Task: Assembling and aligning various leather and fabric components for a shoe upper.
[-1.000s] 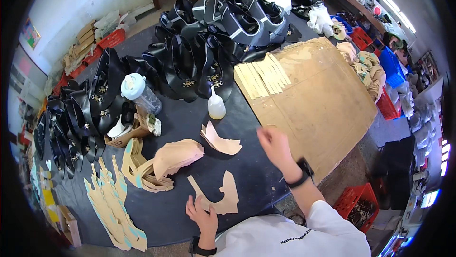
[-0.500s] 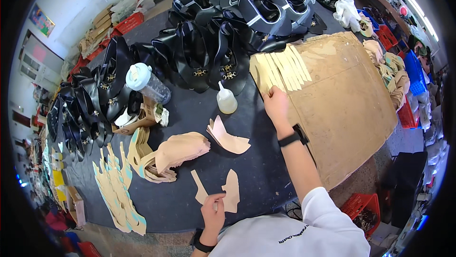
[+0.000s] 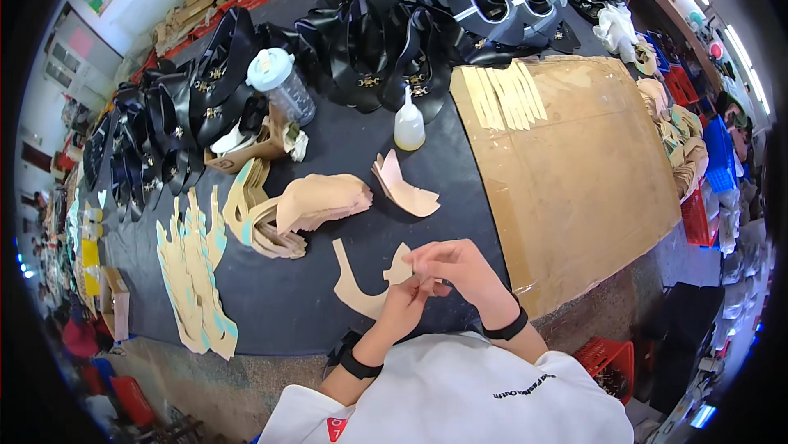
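The left hand (image 3: 402,308) and the right hand (image 3: 469,273) meet above the near edge of a black, smooth-topped work surface (image 3: 460,198), toward its right corner. Their fingers are bent and the fingertips brought together, touching or nearly so; I cannot tell what, if anything, they pinch, since the fingers hide it. A black band circles each wrist.

The flat, beige, curved cut-out piece (image 3: 351,292) with a narrow arm at its left lies near that same edge, partly beneath the fingers, which cover some of its right end. Whether either hand touches it cannot be told.

Farther in from the near edge rests a small, pale pink-beige folded piece (image 3: 404,189), and to its left a thick, fanned stack of rounded beige pieces (image 3: 324,200). Long, narrow beige pieces with teal markings (image 3: 193,280) overlap near the surface's near left corner.

A brown, flat cardboard sheet (image 3: 591,189) covers the right part of the surface, with slim, cream-coloured strips (image 3: 503,95) side by side at its far left corner. Left of the sheet stands a translucent, white squeeze bottle (image 3: 409,128) with a pointed tip. Black, glossy shoe uppers (image 3: 357,58) with gold-coloured ornaments crowd toward the far edge.
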A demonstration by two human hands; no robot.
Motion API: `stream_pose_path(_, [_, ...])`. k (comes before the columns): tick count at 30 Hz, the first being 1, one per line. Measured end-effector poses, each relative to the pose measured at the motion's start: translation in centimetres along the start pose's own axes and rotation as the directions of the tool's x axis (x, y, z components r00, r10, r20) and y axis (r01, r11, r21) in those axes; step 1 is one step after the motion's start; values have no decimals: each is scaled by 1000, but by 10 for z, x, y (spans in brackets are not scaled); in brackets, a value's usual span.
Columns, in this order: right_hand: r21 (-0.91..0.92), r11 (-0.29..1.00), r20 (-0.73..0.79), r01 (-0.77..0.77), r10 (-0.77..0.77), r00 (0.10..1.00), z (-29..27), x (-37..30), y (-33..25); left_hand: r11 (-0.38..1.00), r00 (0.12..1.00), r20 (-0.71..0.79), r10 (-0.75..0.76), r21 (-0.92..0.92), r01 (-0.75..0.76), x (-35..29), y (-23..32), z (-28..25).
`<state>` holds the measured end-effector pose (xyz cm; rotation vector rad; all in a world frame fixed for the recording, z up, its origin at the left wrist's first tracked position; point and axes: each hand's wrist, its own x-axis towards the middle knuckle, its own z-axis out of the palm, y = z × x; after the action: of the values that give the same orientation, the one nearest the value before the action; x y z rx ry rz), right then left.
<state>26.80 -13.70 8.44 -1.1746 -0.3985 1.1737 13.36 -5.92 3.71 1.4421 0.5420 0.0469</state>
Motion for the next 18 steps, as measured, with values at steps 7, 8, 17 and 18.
stream_pose_path(7, [48, 994, 25, -94, 93, 995, 17, 17, 31, 892, 990, -3, -138, -435, 123, -30, -12, -14])
stream_pose_path(8, [47, 994, 33, -97, 96, 995, 22, 21, 32, 892, 990, -11, -139, -436, 120, -34, -15, -16])
stream_pose_path(17, [-274, 960, 273, 56, 22, 962, 70, 75, 57, 1000, 1000, -27, -5, -29, 4, -33, -43, -42])
stream_pose_path(18, [-265, 958, 296, 108, -26, 955, 73, 80, 65, 993, 996, -77, -55, -108, 47, -32, -47, -48])
